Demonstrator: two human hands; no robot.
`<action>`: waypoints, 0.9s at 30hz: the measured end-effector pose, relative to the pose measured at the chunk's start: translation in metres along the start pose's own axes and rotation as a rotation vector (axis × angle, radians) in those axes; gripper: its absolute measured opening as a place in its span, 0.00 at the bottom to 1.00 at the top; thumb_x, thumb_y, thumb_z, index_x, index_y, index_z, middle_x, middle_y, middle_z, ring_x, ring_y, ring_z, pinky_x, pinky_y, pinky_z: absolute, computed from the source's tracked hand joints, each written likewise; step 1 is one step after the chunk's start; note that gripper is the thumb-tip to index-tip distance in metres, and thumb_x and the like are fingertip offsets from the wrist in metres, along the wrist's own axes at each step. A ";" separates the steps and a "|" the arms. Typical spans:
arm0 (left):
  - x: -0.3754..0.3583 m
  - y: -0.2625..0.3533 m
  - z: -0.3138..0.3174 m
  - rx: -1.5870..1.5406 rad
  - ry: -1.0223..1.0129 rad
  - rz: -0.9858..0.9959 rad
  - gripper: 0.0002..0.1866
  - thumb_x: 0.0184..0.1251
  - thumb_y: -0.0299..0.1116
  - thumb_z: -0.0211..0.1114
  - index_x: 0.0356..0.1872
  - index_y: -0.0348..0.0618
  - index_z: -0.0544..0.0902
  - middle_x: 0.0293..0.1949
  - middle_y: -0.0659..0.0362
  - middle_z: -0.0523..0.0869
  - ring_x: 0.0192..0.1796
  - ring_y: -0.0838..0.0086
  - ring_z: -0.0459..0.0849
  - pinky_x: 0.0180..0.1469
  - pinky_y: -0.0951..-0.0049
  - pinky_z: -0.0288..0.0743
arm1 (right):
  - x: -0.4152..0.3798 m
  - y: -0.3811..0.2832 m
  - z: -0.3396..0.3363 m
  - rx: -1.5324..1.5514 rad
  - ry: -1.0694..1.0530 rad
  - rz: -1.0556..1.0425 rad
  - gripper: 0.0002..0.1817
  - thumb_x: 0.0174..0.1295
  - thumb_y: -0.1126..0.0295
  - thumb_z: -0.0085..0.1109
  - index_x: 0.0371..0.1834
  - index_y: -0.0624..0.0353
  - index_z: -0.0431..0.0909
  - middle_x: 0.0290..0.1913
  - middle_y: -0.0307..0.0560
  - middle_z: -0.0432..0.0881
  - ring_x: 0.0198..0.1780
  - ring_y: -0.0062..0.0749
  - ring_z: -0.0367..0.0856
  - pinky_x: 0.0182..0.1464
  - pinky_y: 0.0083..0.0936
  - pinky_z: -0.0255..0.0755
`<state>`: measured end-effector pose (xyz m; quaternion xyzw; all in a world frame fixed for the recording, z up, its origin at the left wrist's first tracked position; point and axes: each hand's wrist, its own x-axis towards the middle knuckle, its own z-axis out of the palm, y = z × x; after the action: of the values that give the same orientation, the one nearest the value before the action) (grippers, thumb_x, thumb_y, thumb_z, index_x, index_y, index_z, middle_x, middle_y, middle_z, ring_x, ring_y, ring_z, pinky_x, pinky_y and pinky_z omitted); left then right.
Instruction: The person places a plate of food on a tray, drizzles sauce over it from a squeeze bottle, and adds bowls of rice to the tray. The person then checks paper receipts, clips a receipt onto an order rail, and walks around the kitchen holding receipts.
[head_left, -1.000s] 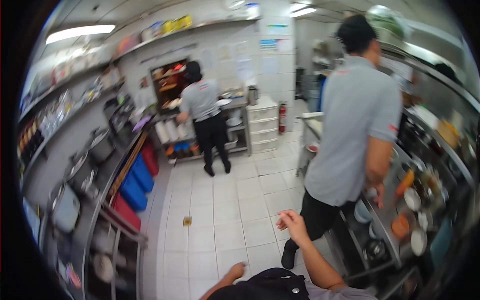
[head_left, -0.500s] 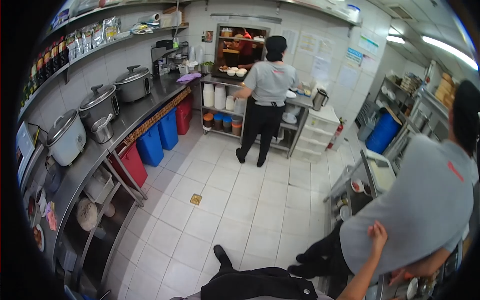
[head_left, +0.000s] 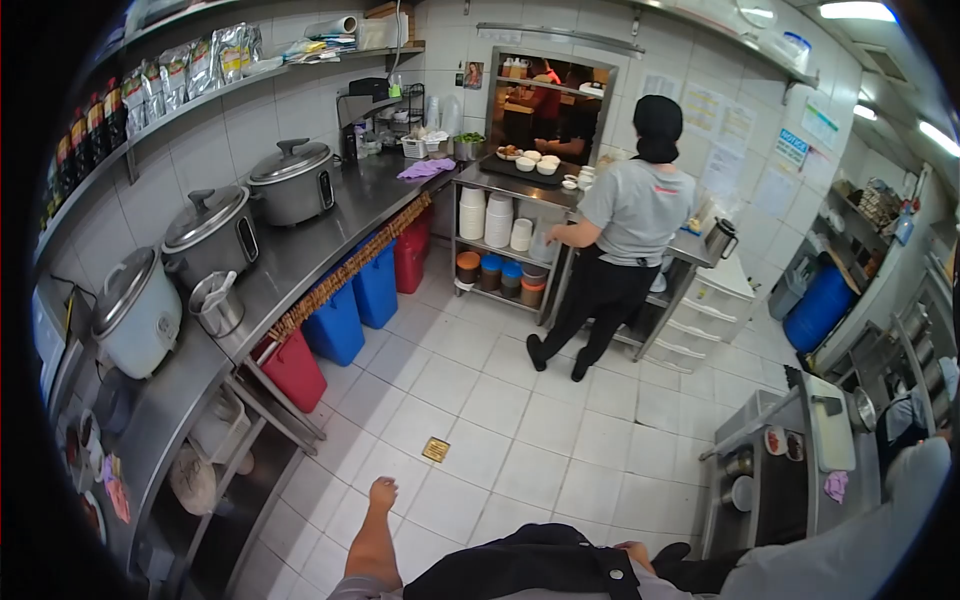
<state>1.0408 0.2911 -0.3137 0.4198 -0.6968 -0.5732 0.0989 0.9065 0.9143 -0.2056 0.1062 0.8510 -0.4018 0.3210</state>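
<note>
My left hand [head_left: 382,493] hangs over the tiled floor in front of me, its fingers loosely curled with nothing in them. Beside my black apron [head_left: 520,570] at the bottom, only a small part of my right hand [head_left: 635,555] shows; the apron covers the rest, fingers included. The floor drain [head_left: 435,449] lies a little beyond my left hand.
Left, a steel counter [head_left: 345,235] carries rice cookers [head_left: 290,190] above bins [head_left: 335,322]. A person [head_left: 640,210] stands ahead at a pass-through window. Another person's grey sleeve [head_left: 850,530] is close on my right, near a side counter with a cutting board [head_left: 833,430].
My left hand has come into view. My right arm, stretched out at the right before, has dropped beside my apron. The view has swung left, and the nearby person is now mostly out of frame.
</note>
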 end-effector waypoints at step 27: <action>0.346 0.134 0.038 0.315 -0.151 -0.416 0.22 0.67 0.46 0.56 0.52 0.37 0.78 0.43 0.49 0.83 0.41 0.63 0.84 0.47 0.61 0.78 | 0.564 -0.834 0.147 -0.166 -0.264 -0.833 0.09 0.57 0.70 0.58 0.37 0.61 0.85 0.31 0.49 0.86 0.30 0.27 0.83 0.32 0.26 0.75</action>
<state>0.7370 0.0749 -0.3269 0.5203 -0.6814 -0.4955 -0.1397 0.1735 0.2148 -0.1173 -0.3241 0.8022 -0.4375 0.2450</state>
